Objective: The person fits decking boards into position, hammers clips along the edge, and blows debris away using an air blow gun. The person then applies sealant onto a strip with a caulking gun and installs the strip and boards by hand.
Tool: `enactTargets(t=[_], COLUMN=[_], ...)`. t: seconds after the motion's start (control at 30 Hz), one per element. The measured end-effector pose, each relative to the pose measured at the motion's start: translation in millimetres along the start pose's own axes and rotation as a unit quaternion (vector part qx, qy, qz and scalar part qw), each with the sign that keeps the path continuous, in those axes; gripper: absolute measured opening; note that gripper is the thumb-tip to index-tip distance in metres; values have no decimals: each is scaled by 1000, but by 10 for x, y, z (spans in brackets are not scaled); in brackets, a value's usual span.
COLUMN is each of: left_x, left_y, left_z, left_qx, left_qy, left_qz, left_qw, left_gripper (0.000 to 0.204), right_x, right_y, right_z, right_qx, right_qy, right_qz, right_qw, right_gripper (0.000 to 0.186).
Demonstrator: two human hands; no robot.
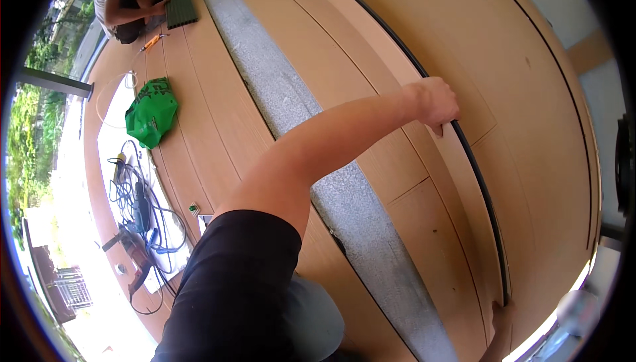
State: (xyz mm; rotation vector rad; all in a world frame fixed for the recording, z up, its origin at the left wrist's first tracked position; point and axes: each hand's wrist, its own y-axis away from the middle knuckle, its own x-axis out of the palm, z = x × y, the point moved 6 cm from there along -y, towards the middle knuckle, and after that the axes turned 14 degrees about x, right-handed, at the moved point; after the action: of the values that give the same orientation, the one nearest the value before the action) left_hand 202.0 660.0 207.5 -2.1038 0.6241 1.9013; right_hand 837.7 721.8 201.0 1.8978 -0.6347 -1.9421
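Observation:
My left arm, in a black sleeve, reaches across to a long tan board [473, 186] that has a black edge and looks tilted up. My left hand [434, 102] is closed over that edge, fingers curled round it. Low on the right, my right hand [503, 315] grips the same board near its near end; part of that hand is hidden. Tan planks [424, 213] with thin seams lie left of the board. Beyond them a grey, speckled strip [361, 229] runs between the planks, from the far end toward me.
At the far left a crouching person [126, 4] holds a dark ribbed board [179, 1]. Nearby are an orange-handled tool [152, 43] on a cord, a green bag [152, 111], a power drill [136, 256] and tangled cables [132, 190]. A dark post [56, 82] stands at the left edge.

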Motion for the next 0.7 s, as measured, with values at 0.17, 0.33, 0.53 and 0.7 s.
enactTargets(t=[0.17,0.33,0.53,0.7], left_x=[-77,88,-830,-781], left_y=[-85,260,1665,2260], left_z=[35,-135,-1435,-2492], left_qx=[10,55,112,163], left_qy=[-19,-59,-44,-13], left_qz=[-2,-54,-152,-125], left_qw=[1000,995,981,979], left_gripper=[52,52,36,34], right_x=[-135,-187,-65,358], right_y=[75,651,2727,3832], right_z=[-52,-79,-1286,-2253], right_qx=[-15,-50,-87,-7], right_qy=[7,65,7,-33], right_qz=[-62,-65,-65,7], right_qw=[998,995,994,999], right_gripper=[37,37,58,46])
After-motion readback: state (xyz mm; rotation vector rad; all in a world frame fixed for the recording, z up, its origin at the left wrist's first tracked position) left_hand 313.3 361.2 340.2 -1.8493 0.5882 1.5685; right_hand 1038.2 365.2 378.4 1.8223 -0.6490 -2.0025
